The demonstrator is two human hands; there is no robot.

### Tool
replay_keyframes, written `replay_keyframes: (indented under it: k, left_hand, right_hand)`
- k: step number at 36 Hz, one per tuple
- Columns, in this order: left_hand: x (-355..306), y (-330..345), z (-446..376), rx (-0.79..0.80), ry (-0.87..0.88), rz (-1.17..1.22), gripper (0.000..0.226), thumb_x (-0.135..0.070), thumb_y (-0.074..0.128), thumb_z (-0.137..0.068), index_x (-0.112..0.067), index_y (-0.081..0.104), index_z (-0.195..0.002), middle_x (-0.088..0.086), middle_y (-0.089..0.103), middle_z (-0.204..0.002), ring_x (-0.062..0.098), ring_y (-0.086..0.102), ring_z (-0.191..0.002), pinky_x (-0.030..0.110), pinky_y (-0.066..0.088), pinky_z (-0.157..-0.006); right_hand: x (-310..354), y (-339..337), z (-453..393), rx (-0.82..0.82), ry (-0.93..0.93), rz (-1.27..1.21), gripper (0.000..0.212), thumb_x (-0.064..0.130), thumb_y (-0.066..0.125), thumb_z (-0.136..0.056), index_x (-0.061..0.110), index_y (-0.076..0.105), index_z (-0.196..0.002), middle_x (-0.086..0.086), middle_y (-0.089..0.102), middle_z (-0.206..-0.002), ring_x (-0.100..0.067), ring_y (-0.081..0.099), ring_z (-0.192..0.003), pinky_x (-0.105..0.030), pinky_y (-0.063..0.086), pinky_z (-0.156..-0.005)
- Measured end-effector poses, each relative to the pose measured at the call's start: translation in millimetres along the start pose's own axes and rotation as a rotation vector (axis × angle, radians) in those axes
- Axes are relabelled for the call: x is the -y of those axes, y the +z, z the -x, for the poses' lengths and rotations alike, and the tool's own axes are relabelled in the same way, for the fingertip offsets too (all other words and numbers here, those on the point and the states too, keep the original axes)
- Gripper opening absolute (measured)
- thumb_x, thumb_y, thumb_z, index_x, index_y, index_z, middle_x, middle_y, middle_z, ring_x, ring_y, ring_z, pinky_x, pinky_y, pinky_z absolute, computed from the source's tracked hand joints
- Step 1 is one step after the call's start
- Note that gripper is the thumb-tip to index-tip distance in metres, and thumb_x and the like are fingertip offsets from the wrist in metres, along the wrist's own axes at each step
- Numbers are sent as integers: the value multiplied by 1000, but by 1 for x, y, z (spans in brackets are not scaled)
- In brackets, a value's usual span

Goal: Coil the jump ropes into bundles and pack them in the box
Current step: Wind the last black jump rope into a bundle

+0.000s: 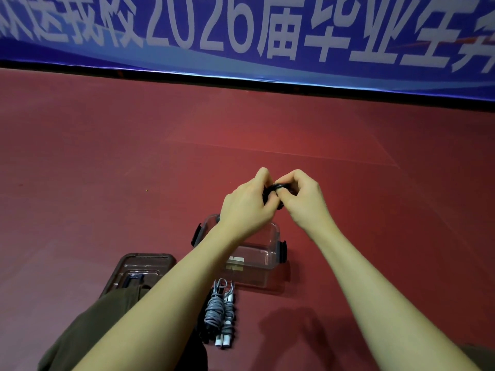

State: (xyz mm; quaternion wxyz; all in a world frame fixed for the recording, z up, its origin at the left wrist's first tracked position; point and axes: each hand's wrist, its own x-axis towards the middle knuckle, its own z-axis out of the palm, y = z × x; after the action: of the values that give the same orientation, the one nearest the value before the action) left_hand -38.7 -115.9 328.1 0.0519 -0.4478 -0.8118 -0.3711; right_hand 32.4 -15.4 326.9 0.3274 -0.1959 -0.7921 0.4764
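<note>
Both my hands are raised above the red floor and meet around a black jump rope (273,189). My left hand (247,207) grips it from the left, and my right hand (302,199) pinches its loop from the right; most of the rope is hidden by my fingers. Below them a clear plastic box (263,255) with black side latches stands open on the floor. In front of the box lie grey coiled jump ropes (219,313) with white handles, bundled side by side.
The box's clear lid (139,266) lies flat on the floor to the left, partly under my olive-clad knee (107,325). A blue banner with white characters (241,36) stretches along the far edge of the red floor (107,170).
</note>
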Motion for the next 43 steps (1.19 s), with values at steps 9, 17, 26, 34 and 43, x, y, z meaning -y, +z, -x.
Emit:
replay_keyframes:
  k: [9,17,26,34,43]
  left_hand:
    - [9,-5,-3,29,-23,114,10,-22,48,-89,-24,38,-88,-2,65,-67,25,60,-62,44,50,-63]
    - [7,-6,0,30,-20,127,8,-23,48,-90,-22,41,-91,-1,64,-70,27,59,-65,45,51,-64]
    - [1,-6,6,138,-75,281,14,-33,48,-88,-25,36,-87,2,66,-72,31,61,-64,52,53,-62]
    - [3,-8,6,190,-52,306,30,-47,53,-90,-22,36,-93,0,66,-78,24,64,-69,50,53,-66]
    - [10,-12,3,198,-45,223,29,-47,52,-91,-23,36,-94,-2,65,-78,23,63,-69,46,52,-65]
  right_hand:
    - [-1,-15,-3,222,88,-436,27,10,52,-68,5,66,-91,-6,65,-80,-14,59,-76,-21,47,-72]
    - [-5,-14,-1,266,155,-573,17,-7,51,-84,3,62,-95,-9,63,-86,-15,58,-78,-26,45,-75]
    - [-6,-7,3,57,34,-241,21,-2,51,-90,14,63,-85,-6,62,-87,-11,58,-68,-19,47,-62]
    - [-9,-8,0,21,42,-242,15,8,58,-91,18,67,-83,-5,65,-85,-15,59,-74,-26,48,-64]
    - [-7,-12,-1,175,121,-427,19,-4,52,-89,7,67,-91,-13,62,-92,-19,58,-77,-24,47,-66]
